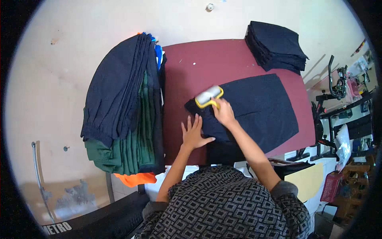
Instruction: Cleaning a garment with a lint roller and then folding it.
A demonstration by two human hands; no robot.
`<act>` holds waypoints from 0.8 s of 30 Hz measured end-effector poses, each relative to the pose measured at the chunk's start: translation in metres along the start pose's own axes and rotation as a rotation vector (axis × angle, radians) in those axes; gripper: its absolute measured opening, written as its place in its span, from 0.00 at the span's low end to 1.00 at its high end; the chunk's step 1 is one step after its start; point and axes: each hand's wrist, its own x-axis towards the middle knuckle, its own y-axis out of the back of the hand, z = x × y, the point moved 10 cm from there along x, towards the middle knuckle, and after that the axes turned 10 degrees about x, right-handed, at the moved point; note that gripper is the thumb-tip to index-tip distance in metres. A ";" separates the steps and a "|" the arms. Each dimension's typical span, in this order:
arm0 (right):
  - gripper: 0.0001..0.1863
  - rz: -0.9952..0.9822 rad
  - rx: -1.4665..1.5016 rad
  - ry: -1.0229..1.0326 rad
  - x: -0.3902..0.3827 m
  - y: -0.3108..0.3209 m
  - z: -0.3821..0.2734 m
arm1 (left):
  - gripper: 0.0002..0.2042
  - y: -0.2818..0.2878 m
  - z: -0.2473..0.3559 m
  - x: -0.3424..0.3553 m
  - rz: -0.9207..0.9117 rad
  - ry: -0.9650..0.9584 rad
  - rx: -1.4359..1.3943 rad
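Observation:
A dark navy garment (254, 111) lies spread on the maroon table (215, 55), with its gathered narrow end toward the left. My right hand (224, 113) is closed round the yellow handle of a lint roller (209, 96). The roller's white cylinder rests at the garment's upper left edge. My left hand (193, 133) lies flat with fingers spread, pressing on the garment's left edge just below the roller.
Dark navy (115, 83) and green folded garments (119, 155) are piled along the table's left side. A stack of dark folded cloth (276, 44) sits at the far right corner. Beyond the right edge stand black exercise equipment (334, 87) and a red basket (332, 185).

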 end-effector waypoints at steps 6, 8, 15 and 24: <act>0.17 0.005 0.081 -0.113 -0.003 0.001 0.010 | 0.56 0.013 0.011 0.027 -0.173 -0.110 0.337; 0.19 -0.031 0.164 -0.160 -0.049 0.023 0.008 | 0.55 0.011 0.008 0.028 -0.170 -0.138 0.366; 0.21 0.001 0.384 -0.676 -0.248 0.123 0.021 | 0.38 0.021 0.031 0.038 -0.375 -0.210 0.515; 0.16 0.146 0.045 -0.261 -0.075 0.056 0.014 | 0.35 0.022 0.031 0.039 -0.385 -0.217 0.552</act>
